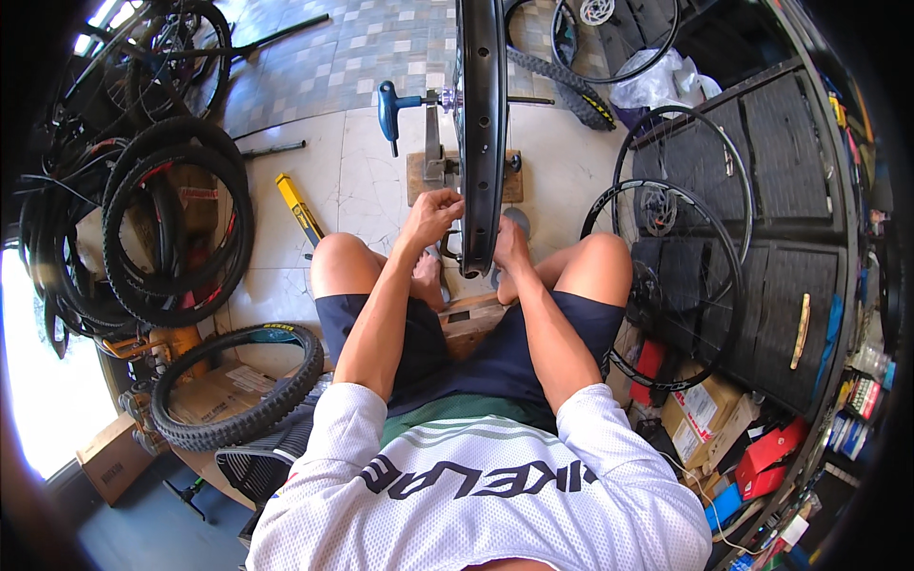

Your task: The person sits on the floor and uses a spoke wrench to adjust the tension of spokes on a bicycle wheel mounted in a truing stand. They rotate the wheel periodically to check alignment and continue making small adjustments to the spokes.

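A black bicycle wheel rim (483, 124) stands upright between my knees, edge toward me, with holes along its inner channel. It sits in a truing stand on a wooden base (419, 177). My left hand (434, 218) is at the rim's left side, fingers pinched together; whatever they hold is too small to make out. My right hand (512, 245) is close against the rim's right side, its fingers mostly hidden. At the hub's left end is a blue-handled hex key (388, 112).
Several tyres (176, 228) hang at the left; another tyre (238, 385) lies on a cardboard box. A yellow-and-black tool (298, 207) lies on the tiled floor. Wheels (666, 285) lean against dark cabinets (785, 257) at the right. Boxes (705, 419) stand below them.
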{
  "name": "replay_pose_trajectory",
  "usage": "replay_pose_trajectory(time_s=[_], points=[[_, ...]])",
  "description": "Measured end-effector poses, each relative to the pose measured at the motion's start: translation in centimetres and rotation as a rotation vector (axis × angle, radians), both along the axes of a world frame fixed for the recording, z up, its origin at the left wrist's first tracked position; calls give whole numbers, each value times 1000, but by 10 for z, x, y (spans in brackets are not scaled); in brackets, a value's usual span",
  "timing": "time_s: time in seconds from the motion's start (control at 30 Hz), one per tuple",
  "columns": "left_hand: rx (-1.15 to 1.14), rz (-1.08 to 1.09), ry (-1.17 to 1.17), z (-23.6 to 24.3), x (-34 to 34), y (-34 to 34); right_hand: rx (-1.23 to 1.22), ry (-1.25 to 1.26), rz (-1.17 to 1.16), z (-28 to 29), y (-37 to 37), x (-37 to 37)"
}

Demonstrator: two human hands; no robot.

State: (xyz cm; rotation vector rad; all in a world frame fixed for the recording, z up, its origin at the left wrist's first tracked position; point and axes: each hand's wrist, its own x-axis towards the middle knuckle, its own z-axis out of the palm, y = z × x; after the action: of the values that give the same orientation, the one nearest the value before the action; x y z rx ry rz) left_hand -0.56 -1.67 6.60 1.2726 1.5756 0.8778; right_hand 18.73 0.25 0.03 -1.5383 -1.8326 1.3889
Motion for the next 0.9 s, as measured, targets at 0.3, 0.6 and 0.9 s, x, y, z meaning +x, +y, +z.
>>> replay_pose_trajectory(time_s=[0.3, 0.6, 0.9], points=[[-96, 30, -185, -1, -1, -2, 81, 66, -34, -6, 2, 1], [-127, 126, -361, -10, 2, -1, 54, 0, -3, 12, 1, 0], [122, -201, 37, -103, -10, -1, 139, 58, 109, 29, -1, -3]])
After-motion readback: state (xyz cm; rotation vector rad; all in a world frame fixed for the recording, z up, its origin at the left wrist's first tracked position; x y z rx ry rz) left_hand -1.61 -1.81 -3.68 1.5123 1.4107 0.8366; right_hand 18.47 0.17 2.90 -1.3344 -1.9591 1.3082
